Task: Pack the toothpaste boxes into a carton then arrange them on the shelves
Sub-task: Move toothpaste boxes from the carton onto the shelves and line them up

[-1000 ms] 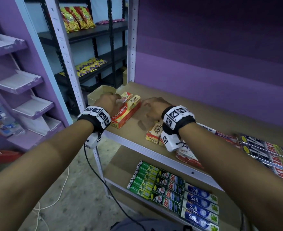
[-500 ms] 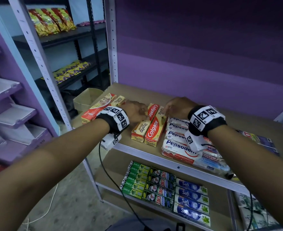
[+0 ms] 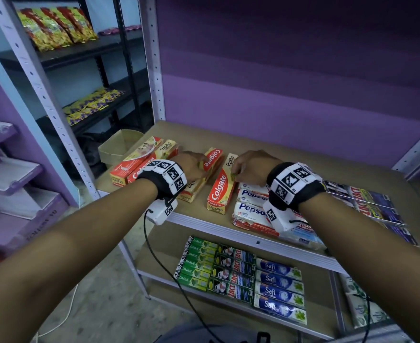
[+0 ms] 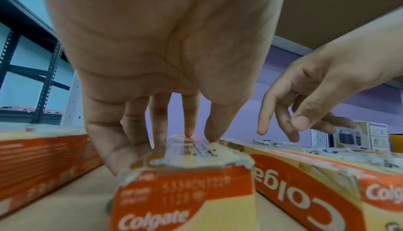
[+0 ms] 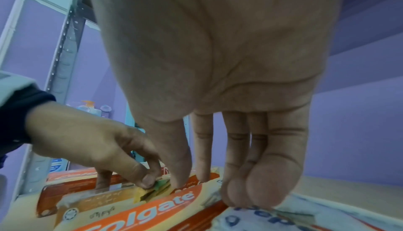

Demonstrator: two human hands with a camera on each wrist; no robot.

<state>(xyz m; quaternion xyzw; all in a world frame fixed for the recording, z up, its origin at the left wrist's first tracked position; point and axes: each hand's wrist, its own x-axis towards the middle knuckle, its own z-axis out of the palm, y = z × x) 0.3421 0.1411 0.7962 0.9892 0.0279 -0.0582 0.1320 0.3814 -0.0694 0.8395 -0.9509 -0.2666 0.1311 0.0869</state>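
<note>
Several red-and-yellow Colgate boxes lie on the brown shelf board. My left hand pinches one Colgate box, tipped on its long edge, thumb on one side and fingers on the other. Just to its right a second Colgate box lies flat, label up. My right hand touches that box with straight fingertips and also brushes the Pepsodent pack beside it. An open brown carton sits beyond the shelf's left end.
Two more Colgate boxes lie at the shelf's left end. Zact boxes lie flat at the right. The lower shelf holds rows of Darlie, Zact and Safi boxes. A steel upright and a purple back wall bound the shelf.
Both hands moved right from the left-end Colgate stack to the middle of the shelf. The two middle Colgate boxes have been parted; one now lies against the Pepsodent pack.
</note>
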